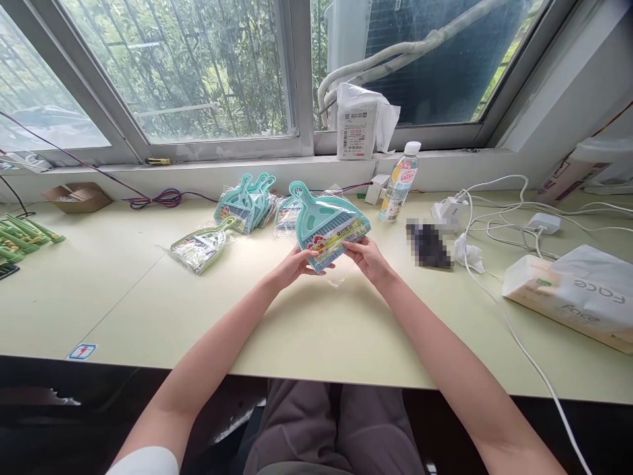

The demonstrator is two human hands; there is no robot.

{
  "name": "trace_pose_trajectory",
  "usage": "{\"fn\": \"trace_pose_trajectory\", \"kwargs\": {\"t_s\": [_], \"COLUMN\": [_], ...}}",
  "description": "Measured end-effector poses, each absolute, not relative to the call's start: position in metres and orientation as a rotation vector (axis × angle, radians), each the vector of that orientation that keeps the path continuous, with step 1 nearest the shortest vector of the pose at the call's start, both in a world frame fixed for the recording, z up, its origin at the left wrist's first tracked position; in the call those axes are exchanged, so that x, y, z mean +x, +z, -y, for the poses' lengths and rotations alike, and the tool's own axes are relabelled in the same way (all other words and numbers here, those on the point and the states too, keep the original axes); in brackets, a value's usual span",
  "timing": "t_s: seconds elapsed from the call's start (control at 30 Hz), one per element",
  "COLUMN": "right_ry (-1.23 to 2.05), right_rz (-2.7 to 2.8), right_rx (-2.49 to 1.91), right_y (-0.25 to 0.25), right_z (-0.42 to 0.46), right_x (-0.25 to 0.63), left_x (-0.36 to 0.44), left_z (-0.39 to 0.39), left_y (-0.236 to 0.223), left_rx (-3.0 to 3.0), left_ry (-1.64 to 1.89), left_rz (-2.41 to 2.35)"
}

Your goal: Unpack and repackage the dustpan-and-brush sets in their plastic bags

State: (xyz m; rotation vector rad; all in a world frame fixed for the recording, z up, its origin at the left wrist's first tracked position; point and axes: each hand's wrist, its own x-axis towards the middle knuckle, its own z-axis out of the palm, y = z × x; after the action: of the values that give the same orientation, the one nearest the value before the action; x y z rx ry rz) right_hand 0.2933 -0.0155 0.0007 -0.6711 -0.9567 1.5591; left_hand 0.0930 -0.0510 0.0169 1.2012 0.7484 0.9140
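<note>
Between my two hands is a turquoise dustpan and brush set (327, 221) in a clear plastic bag, held tilted above the table with its handle pointing away from me. My left hand (297, 266) is closed on its lower left edge, thumb on top. My right hand (368, 260) grips the lower right edge, with the thumb over the printed label. Behind it lies another turquoise set (287, 216), partly hidden. Further left, several bagged turquoise sets (246, 203) are piled together. A green bagged dustpan set (200, 247) rests on the table in front of that pile.
A drink bottle (399, 181) stands at the back, right of my hands. Nearby are a blurred dark object (429, 245), white cables and chargers (544, 223), and a tissue pack (568, 297). Far left are a small cardboard box (76, 198) and green bundles (24, 236).
</note>
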Motion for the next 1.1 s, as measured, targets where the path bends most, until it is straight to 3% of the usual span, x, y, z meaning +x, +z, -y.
{"fn": "trace_pose_trajectory", "kwargs": {"t_s": [0.97,1.1], "right_ry": [1.652,1.345], "right_rz": [1.043,1.190], "right_rx": [-0.817,-1.009], "right_y": [-0.005,-0.012], "right_z": [0.010,0.003], "right_x": [0.296,0.306], "left_x": [0.083,0.067], "left_z": [0.039,0.026], "left_y": [0.013,0.011], "left_rx": [1.092,0.938], "left_ry": [1.008,1.072], "left_rz": [-0.824,-0.894]}}
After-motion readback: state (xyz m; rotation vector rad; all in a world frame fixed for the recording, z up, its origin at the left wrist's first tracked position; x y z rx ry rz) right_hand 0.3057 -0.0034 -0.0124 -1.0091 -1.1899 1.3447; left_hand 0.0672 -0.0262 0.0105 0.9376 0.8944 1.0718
